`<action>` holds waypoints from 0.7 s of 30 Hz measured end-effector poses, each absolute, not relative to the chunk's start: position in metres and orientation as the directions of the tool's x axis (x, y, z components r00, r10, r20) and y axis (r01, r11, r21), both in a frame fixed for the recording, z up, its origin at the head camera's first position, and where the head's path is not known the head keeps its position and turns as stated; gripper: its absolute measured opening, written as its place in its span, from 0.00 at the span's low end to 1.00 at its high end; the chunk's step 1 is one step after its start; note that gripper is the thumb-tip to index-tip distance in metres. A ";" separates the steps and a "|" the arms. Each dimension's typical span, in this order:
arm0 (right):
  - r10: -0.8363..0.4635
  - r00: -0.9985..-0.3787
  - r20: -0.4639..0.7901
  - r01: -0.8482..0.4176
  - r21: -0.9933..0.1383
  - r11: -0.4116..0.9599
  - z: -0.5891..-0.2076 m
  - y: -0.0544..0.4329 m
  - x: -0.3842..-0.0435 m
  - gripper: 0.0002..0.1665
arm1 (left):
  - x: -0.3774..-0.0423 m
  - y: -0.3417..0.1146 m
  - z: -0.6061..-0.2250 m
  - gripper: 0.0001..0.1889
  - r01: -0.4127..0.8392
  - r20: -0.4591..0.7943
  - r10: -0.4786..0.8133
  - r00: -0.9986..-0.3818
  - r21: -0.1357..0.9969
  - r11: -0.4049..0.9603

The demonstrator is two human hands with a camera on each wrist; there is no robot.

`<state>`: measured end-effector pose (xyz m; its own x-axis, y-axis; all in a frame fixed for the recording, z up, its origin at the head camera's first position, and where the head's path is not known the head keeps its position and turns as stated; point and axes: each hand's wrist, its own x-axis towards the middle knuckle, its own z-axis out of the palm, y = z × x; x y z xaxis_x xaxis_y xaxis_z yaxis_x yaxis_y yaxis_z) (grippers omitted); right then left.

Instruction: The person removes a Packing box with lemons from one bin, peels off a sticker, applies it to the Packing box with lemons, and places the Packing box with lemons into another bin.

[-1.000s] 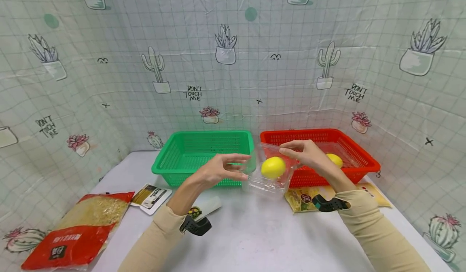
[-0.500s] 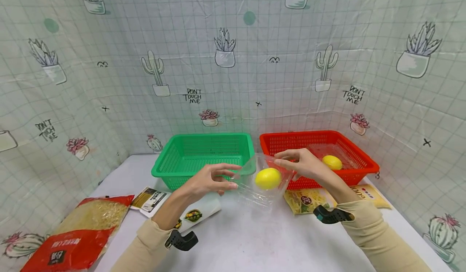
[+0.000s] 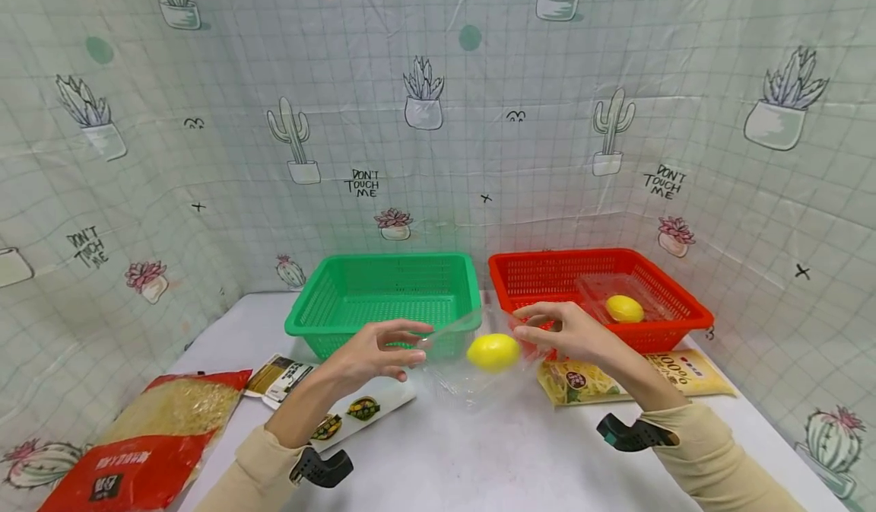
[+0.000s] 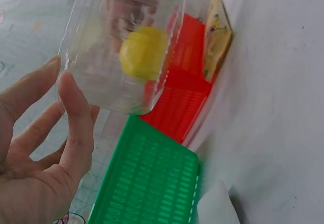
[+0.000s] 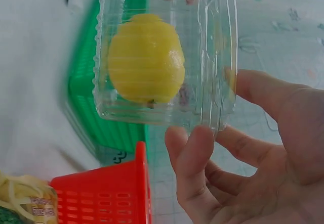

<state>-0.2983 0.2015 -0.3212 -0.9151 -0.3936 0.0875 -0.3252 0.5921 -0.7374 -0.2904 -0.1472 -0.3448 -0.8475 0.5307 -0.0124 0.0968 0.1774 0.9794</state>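
A clear plastic clamshell box [image 3: 452, 386] with a yellow lemon [image 3: 494, 352] inside hangs above the white table, in front of the two baskets. My left hand [image 3: 376, 356] pinches its left edge between thumb and fingers; the left wrist view shows the fingertips on the box rim [image 4: 63, 67]. On the opposite side, my right hand [image 3: 568, 333] grips the other edge, its thumb and fingers on the ridged seam in the right wrist view [image 5: 217, 57]. The lemon [image 5: 147, 59] rests against the box wall.
A green basket [image 3: 294, 322] stands behind left. The red basket [image 3: 691, 318] at right holds another clear box with a lemon [image 3: 625, 309]. Yellow food packs [image 3: 595, 383] lie before it. At left are a red bag [image 3: 130, 451], a small pouch [image 3: 280, 379] and a white packet [image 3: 383, 402].
Both hands have moved the clamshell box leftward and down, nearer to me. The lemon has shifted along with it. The lemon in the red basket now shows more fully.
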 end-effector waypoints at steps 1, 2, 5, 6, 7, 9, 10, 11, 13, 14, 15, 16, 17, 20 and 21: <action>-0.401 -0.912 0.086 -0.328 -0.738 0.589 -0.323 0.201 -0.297 0.30 | -0.290 -0.148 -0.346 0.30 0.084 -0.015 0.528 -0.849 0.983 0.164; -0.407 -0.910 0.083 -0.329 -0.742 0.584 -0.325 0.201 -0.296 0.30 | -0.290 -0.149 -0.347 0.31 0.073 -0.018 0.525 -0.851 0.986 0.152; -0.424 -0.902 0.078 -0.334 -0.749 0.572 -0.330 0.201 -0.293 0.30 | -0.290 -0.151 -0.351 0.31 0.061 -0.011 0.519 -0.854 0.991 0.122; -0.425 -0.902 0.076 -0.332 -0.752 0.570 -0.331 0.202 -0.292 0.31 | -0.290 -0.151 -0.353 0.31 0.058 -0.009 0.517 -0.856 0.992 0.114; -0.428 -0.900 0.077 -0.336 -0.748 0.572 -0.333 0.202 -0.290 0.31 | -0.290 -0.151 -0.354 0.31 0.056 -0.008 0.515 -0.857 0.992 0.109; -0.439 -0.895 0.078 -0.346 -0.743 0.574 -0.337 0.203 -0.288 0.33 | -0.290 -0.152 -0.356 0.31 0.055 -0.005 0.507 -0.862 0.993 0.103; -0.447 -0.891 0.079 -0.353 -0.740 0.573 -0.338 0.203 -0.286 0.34 | -0.290 -0.153 -0.357 0.31 0.055 -0.003 0.503 -0.864 0.994 0.099; -0.457 -0.886 0.077 -0.357 -0.743 0.567 -0.339 0.204 -0.285 0.35 | -0.290 -0.153 -0.359 0.30 0.054 -0.002 0.501 -0.865 0.994 0.096; -0.483 -0.873 0.070 -0.363 -0.755 0.546 -0.342 0.204 -0.282 0.36 | -0.290 -0.153 -0.361 0.30 0.045 -0.005 0.495 -0.869 0.995 0.089; -0.495 -0.867 0.060 -0.357 -0.768 0.532 -0.343 0.204 -0.281 0.37 | -0.290 -0.153 -0.362 0.30 0.043 -0.003 0.493 -0.870 0.996 0.082; -0.509 -0.859 0.052 -0.355 -0.777 0.519 -0.345 0.204 -0.280 0.38 | -0.290 -0.153 -0.363 0.29 0.044 -0.002 0.491 -0.871 0.996 0.082; -0.517 -0.855 0.039 -0.344 -0.789 0.509 -0.346 0.204 -0.278 0.39 | -0.291 -0.153 -0.365 0.29 0.043 -0.001 0.489 -0.872 0.996 0.080; -0.522 -0.853 0.027 -0.331 -0.801 0.499 -0.347 0.203 -0.277 0.40 | -0.291 -0.153 -0.366 0.29 0.042 -0.001 0.488 -0.873 0.996 0.078; -0.532 -0.847 -0.007 -0.298 -0.822 0.485 -0.350 0.203 -0.275 0.43 | -0.292 -0.153 -0.370 0.29 0.049 0.002 0.482 -0.876 0.995 0.085; -0.533 -0.846 -0.012 -0.293 -0.824 0.485 -0.351 0.203 -0.275 0.44 | -0.293 -0.153 -0.371 0.28 0.052 0.002 0.481 -0.877 0.995 0.090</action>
